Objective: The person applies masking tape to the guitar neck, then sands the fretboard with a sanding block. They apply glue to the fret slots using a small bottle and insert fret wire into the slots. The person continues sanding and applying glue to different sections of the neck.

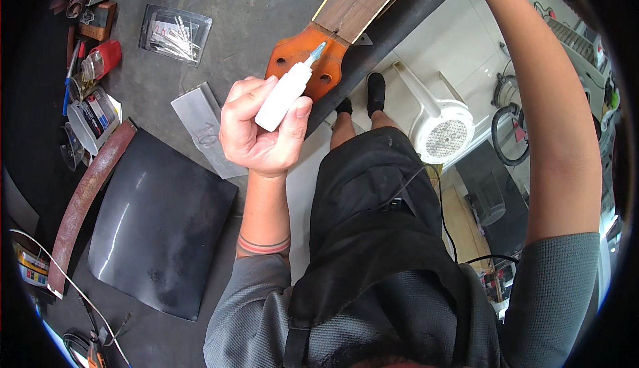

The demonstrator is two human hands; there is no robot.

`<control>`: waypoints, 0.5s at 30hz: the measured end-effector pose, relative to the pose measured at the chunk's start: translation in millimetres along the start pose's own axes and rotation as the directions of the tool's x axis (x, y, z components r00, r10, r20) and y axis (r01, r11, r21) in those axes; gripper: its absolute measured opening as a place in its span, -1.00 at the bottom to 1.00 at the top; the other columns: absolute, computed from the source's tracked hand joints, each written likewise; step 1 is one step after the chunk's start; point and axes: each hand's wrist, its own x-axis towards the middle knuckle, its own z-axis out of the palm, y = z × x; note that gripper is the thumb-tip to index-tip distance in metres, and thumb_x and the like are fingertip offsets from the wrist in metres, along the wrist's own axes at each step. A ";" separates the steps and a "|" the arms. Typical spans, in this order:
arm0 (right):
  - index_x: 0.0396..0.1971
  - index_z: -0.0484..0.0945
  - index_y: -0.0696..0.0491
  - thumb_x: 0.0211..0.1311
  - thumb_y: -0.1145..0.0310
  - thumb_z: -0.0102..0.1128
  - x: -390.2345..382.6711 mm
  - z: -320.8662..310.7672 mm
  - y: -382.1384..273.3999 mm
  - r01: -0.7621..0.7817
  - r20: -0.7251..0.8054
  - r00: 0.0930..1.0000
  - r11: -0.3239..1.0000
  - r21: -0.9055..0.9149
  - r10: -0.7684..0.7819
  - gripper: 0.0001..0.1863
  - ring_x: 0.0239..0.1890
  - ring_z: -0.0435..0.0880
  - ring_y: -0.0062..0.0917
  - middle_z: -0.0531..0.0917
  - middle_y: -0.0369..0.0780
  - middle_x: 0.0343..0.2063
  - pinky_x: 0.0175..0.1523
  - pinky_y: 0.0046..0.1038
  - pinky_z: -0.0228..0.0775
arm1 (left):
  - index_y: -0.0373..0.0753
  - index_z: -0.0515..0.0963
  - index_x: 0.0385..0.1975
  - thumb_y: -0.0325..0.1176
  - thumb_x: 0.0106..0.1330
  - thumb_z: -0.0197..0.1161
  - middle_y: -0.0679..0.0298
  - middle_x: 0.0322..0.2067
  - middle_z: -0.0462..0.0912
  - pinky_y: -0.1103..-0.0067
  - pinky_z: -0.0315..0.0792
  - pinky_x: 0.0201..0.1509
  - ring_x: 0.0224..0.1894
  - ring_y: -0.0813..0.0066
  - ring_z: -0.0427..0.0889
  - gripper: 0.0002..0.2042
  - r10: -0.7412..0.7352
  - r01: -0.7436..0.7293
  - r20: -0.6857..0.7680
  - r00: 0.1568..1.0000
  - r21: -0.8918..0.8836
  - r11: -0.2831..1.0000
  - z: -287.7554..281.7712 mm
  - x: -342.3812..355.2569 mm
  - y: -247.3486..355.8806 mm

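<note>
My left hand (247,132) is closed round a small white squeeze bottle (283,96), thumb on one side and fingers on the other. The bottle tilts up and to the right, its translucent nozzle (317,52) over the orange headstock (287,50) of a guitar-like neck. The nozzle tip is close to the end of the dark wooden fingerboard (361,0); I cannot tell whether it touches. Round holes show in the headstock. My right forearm (556,95) reaches past the top edge, so that hand is out of sight.
The neck lies along the dark bench edge (393,35). On the grey bench are a clear tray of white strips (174,38), a metal block (206,128), a black curved panel (160,225) and a reddish curved strip (86,201). A white stool (447,132) stands on the floor.
</note>
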 end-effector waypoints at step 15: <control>0.66 0.28 0.17 0.46 -0.04 0.23 2.1 6.5 0.9 0.031 -0.018 0.999 0.992 -0.121 -0.033 -0.09 0.64 0.21 0.07 0.25 0.15 0.63 0.67 -0.02 0.09 | -0.46 0.59 0.00 -0.47 0.39 0.60 -0.02 -0.17 0.79 0.48 0.56 0.02 -0.16 0.36 0.69 -0.66 -0.056 0.057 0.025 0.998 -0.018 0.998 -0.5 -0.3 6.5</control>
